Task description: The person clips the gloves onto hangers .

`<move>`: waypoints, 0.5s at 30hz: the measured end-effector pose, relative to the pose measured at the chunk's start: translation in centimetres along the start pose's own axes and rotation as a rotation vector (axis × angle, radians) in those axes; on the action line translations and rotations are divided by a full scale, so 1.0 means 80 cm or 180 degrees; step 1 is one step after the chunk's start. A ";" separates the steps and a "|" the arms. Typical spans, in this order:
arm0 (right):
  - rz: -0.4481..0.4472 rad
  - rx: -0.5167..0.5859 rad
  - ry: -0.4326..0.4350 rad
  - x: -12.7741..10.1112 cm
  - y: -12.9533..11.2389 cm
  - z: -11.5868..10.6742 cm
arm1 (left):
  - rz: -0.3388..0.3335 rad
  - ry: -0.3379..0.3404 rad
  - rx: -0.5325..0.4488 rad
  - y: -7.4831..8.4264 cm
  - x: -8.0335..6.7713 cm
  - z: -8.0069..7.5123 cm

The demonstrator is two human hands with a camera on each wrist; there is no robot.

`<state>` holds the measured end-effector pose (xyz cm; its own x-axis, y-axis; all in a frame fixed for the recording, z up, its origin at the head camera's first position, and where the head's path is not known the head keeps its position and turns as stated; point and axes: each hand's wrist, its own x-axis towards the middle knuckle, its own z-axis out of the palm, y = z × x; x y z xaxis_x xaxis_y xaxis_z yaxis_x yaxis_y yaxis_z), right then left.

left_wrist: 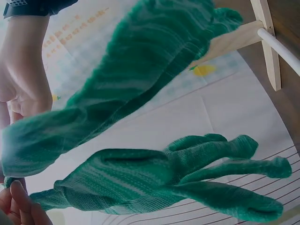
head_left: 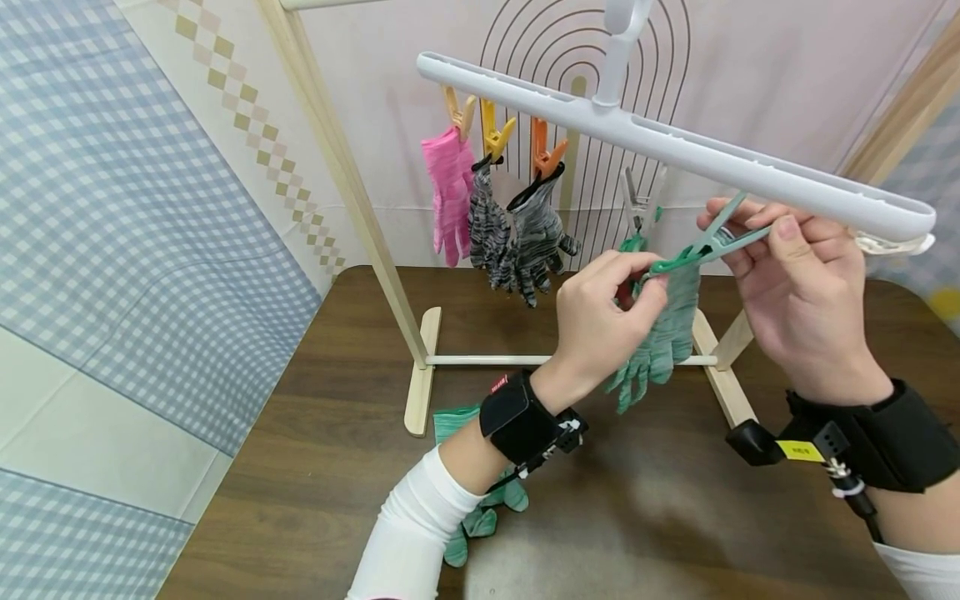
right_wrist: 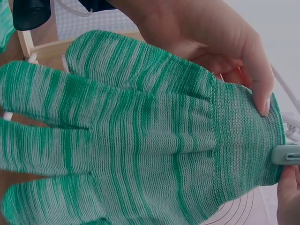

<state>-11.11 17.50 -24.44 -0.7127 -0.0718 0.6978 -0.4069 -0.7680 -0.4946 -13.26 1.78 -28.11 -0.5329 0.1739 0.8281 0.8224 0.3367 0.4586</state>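
My left hand (head_left: 607, 304) pinches the cuff of a green striped knit glove (head_left: 667, 329), whose fingers hang downward. In my right hand (head_left: 806, 283) are the handles of a pale green clothespin (head_left: 723, 242), squeezed between thumb and fingers. The clothespin's tip (right_wrist: 287, 154) sits over the edge of the glove's cuff in the right wrist view. Just behind, another green glove (left_wrist: 122, 180) hangs from a grey clothespin (head_left: 636, 200); it is mostly hidden by my left hand in the head view.
A white hanger bar (head_left: 675, 142) slants overhead. From it hang a pink glove (head_left: 448, 196) and grey-black gloves (head_left: 540, 225) on clothespins. A wooden rack (head_left: 360, 192) stands on the brown table (head_left: 300, 483). Under my left forearm lie more green gloves (head_left: 453, 421).
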 end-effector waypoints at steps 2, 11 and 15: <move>-0.0009 -0.0019 -0.0002 -0.001 0.000 0.000 | -0.0010 0.0008 -0.0021 -0.001 -0.001 0.000; -0.0089 -0.0224 -0.0024 -0.006 0.002 0.004 | 0.0005 0.0030 -0.0058 -0.004 -0.003 -0.002; -0.0146 -0.0340 -0.0045 -0.010 0.004 0.011 | 0.0020 0.0043 -0.0083 -0.004 -0.004 -0.005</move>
<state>-10.17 16.73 -24.70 -0.6842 -0.0475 0.7278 -0.4979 -0.6987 -0.5137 -13.29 1.25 -28.41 -0.5253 0.1635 0.8351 0.8307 0.3114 0.4615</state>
